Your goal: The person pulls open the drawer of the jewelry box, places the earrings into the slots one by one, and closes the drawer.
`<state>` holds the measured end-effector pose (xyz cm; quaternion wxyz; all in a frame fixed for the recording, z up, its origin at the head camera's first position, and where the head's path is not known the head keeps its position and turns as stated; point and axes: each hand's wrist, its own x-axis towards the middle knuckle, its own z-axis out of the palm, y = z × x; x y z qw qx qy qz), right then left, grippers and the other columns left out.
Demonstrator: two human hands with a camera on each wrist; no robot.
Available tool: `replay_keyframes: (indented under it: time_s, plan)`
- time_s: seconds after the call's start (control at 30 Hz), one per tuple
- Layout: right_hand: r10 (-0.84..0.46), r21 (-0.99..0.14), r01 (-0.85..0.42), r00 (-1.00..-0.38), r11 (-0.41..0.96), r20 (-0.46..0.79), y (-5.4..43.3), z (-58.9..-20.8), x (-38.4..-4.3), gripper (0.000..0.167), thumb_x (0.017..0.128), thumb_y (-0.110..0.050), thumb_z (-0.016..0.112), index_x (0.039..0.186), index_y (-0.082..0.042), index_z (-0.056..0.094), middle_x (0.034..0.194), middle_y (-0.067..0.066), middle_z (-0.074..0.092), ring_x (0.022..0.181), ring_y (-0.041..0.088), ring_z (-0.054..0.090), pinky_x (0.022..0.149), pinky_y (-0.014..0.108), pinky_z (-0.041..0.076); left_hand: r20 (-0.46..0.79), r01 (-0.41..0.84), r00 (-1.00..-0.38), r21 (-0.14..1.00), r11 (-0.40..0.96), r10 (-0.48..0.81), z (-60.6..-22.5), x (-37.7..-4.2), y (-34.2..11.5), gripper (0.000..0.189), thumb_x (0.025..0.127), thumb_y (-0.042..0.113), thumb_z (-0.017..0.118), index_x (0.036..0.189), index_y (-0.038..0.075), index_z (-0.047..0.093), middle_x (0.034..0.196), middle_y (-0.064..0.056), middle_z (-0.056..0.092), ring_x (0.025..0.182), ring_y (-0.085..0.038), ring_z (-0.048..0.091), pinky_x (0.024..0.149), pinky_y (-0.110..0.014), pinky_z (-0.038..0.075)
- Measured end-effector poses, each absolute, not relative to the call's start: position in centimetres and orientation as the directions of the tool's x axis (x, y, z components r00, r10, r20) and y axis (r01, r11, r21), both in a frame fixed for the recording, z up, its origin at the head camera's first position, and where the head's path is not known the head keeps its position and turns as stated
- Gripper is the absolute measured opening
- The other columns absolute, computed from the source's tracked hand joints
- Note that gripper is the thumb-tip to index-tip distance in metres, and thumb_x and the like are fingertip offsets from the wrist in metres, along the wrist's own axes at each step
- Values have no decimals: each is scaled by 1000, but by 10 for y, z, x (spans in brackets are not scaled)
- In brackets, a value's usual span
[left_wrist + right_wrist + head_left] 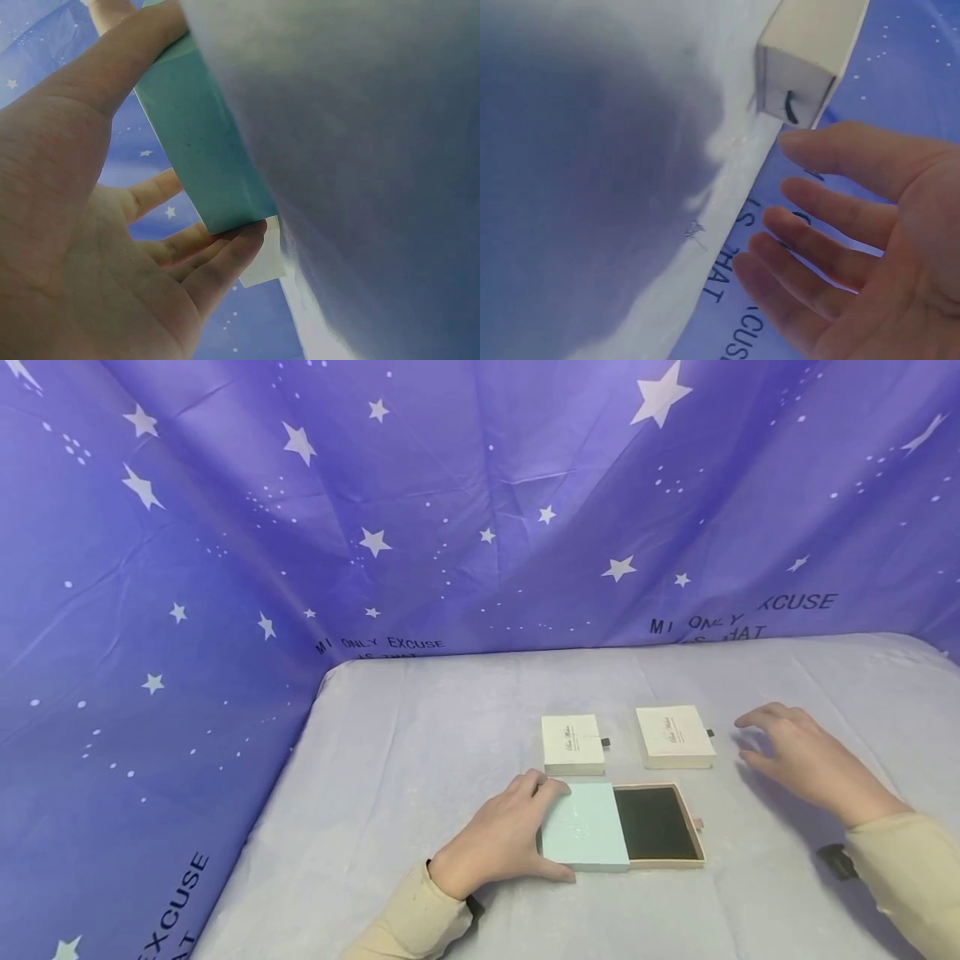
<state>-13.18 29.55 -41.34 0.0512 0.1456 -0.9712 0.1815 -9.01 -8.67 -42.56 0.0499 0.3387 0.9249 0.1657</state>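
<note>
My left hand point(498, 843) grips the pale blue box sleeve point(585, 825), near centre of table point(420, 735) | its black-lined drawer point(658, 823) juts right | my right hand point(806, 760) hovers spread, holding nothing, beside far-right cream box point(674, 737).

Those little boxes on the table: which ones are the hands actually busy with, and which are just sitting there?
In hand:
- mint box, slid open to show its dark tray, held by the left hand
- right cream box, which the open right hand hovers beside

Lying about:
- left cream box
- starry backdrop
</note>
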Motion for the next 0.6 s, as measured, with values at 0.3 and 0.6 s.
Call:
replay_keyframes:
  time_s: [0.3, 0.6]
  plan:
    - [-283, -302, -321, -945, 898, 163, 304, -424, -143, 42, 77, -2, 73, 112, 16, 60, 112, 38, 58, 104, 56, 52, 93, 69, 37, 19, 608, -767, 339, 718, 641, -425, -90, -87, 91, 61, 57, 89, 134, 21, 47, 119, 3, 51, 99, -7, 48, 77, -17, 47]
    - [-289, -284, -289, -956, 914, 43, 310, -429, -155, 39, 77, -1, 72, 108, 20, 60, 108, 41, 58, 102, 59, 53, 92, 69, 40, 20, 608, -767, 343, 716, 642, -425, -90, -87, 91, 61, 57, 89, 133, 21, 47, 120, 3, 51, 99, -6, 48, 76, -17, 46]
